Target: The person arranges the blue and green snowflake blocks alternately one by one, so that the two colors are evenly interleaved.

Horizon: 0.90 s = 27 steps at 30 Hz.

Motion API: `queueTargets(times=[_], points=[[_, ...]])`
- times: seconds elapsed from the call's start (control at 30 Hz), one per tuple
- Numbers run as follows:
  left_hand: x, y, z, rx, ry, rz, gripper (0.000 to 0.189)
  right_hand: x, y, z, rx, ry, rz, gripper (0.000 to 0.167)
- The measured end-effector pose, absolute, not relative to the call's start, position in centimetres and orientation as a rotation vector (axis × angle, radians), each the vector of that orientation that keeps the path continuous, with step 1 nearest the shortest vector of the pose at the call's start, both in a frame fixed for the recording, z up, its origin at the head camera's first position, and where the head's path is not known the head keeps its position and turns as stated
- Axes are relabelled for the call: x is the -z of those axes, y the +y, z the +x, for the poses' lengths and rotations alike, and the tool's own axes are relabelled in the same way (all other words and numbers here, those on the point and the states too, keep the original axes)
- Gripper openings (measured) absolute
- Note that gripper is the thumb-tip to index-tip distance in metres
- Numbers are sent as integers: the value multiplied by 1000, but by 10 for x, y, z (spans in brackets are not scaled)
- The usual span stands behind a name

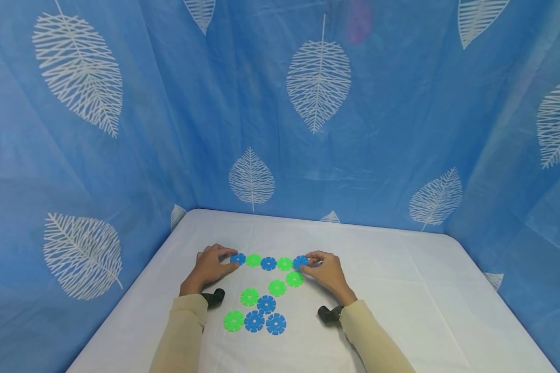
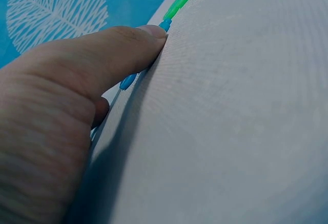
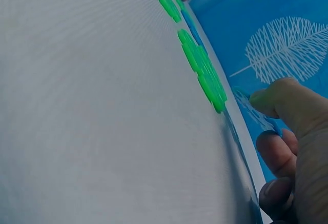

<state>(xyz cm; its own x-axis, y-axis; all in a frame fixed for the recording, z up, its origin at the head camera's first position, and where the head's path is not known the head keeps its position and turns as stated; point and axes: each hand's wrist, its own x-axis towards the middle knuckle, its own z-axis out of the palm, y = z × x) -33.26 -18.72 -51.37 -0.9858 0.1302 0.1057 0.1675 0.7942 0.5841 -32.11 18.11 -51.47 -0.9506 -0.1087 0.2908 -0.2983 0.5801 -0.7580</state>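
Observation:
Notched plastic discs in blue and green lie on a white table. Across the far side runs a row: a blue disc (image 1: 238, 259), a green disc (image 1: 253, 260), a middle blue disc (image 1: 268, 263), another green disc (image 1: 284, 264) and a right-end blue disc (image 1: 301, 262). My left hand (image 1: 212, 267) pinches the left-end disc between thumb and fingers; in the left wrist view the thumb (image 2: 128, 49) covers part of it. With thumb and fingers, my right hand (image 1: 326, 269) holds the right-end disc, mostly hidden in the right wrist view.
Below the row, green discs (image 1: 277, 287) slant down toward the left. Nearer me are a blue disc (image 1: 266, 304), a green one (image 1: 234, 321) and two more blue discs (image 1: 254, 321). Blue leaf-print cloth (image 1: 317, 171) walls in the table (image 1: 401, 290).

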Motion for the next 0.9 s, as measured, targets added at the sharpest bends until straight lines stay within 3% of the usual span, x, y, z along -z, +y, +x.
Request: queueTargets(times=[0.9], points=[[511,-187,-332,958,-2928,-238,45,510,181,-317,-1069,-2788,240,31]])
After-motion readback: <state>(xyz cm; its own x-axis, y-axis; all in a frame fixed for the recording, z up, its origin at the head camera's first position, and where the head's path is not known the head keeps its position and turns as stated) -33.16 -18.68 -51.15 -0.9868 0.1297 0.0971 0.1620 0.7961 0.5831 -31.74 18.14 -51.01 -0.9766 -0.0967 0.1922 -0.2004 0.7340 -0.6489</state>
